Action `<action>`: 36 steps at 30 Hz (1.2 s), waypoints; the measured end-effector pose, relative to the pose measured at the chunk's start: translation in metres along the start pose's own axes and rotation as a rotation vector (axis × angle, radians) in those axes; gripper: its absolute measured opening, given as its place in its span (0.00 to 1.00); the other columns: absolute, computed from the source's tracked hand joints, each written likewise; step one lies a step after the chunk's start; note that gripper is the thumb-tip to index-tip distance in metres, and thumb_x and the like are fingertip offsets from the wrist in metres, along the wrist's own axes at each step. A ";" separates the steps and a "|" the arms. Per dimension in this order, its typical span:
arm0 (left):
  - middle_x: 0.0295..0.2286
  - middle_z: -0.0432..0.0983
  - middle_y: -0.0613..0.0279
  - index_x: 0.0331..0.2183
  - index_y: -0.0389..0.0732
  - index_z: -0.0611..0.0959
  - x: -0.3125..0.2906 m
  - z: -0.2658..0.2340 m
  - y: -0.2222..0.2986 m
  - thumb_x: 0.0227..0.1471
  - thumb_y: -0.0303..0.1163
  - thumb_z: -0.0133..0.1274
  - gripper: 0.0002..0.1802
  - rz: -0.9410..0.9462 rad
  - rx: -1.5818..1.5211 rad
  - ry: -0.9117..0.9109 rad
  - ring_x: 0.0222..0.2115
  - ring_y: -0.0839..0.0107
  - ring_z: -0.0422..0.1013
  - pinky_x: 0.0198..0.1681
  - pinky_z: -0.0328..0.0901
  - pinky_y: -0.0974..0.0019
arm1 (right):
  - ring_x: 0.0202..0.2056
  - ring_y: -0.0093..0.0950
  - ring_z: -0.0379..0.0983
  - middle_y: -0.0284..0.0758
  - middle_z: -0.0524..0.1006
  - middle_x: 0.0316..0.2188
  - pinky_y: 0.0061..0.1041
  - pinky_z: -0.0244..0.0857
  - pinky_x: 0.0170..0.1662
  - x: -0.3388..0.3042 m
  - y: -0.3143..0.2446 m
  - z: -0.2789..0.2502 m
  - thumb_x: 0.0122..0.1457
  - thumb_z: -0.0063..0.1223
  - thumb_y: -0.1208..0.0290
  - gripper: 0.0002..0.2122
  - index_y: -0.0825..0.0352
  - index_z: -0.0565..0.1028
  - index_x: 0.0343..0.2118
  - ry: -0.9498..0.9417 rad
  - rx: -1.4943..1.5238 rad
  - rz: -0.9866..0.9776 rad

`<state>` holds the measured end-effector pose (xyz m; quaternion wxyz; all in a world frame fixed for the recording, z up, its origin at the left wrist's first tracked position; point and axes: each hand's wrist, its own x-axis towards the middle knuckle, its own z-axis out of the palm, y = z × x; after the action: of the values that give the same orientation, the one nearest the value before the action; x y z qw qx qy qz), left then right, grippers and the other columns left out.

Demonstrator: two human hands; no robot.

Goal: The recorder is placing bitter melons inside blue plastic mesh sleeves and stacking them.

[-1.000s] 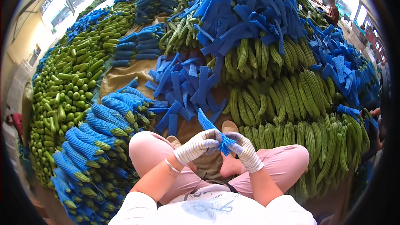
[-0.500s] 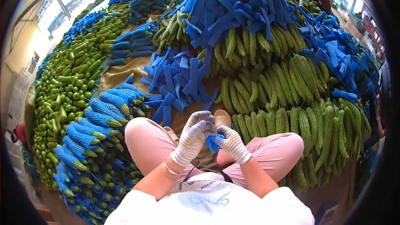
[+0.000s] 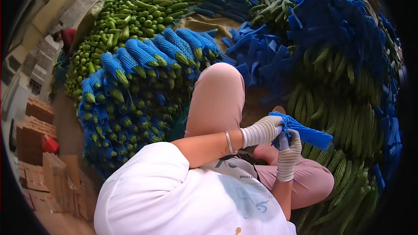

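A blue foam net sleeve (image 3: 311, 135) is between my gloved hands above my folded legs, its flat end stretching to the right. My left hand (image 3: 263, 130), in a striped glove, is closed around the bunched left end of the sleeve. Just below and to the right, my right hand (image 3: 290, 151) has its fingers bent up against the sleeve's near side, gripping it. Whether anything is inside the sleeve, I cannot tell. Ridged bitter gourds (image 3: 348, 117) lie in rows to the right. Bitter gourds in blue net sleeves (image 3: 141, 54) are stacked on the left.
Loose blue sleeves (image 3: 257, 56) lie ahead of my knee, and a larger heap of them (image 3: 335, 17) covers gourds at the far right. Smooth green gourds (image 3: 152, 11) fill the far left. Cardboard boxes (image 3: 37, 176) stand at the left edge, and a person in red (image 3: 68, 37) is beyond.
My view has swung to the left, bringing the boxes into sight. The small blue bunch between my hands now shows as a longer sleeve extending right. My hands have drawn together around it.
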<state>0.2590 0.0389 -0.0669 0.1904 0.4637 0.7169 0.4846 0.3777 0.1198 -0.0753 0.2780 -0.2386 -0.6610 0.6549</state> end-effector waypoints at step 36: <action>0.61 0.45 0.65 0.61 0.56 0.49 0.122 0.103 -0.100 0.60 0.37 0.34 0.29 0.149 -0.067 -0.396 0.59 0.55 0.50 0.58 0.49 0.43 | 0.31 0.17 0.70 0.32 0.77 0.29 0.15 0.65 0.37 0.032 -0.038 -0.154 0.54 0.56 0.77 0.08 0.71 0.74 0.37 0.674 -0.204 -0.066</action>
<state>0.2244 0.1861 -0.1791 0.3064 0.5950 0.6127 0.4203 0.4609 0.2531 -0.0380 0.4764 -0.4463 -0.6013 0.4608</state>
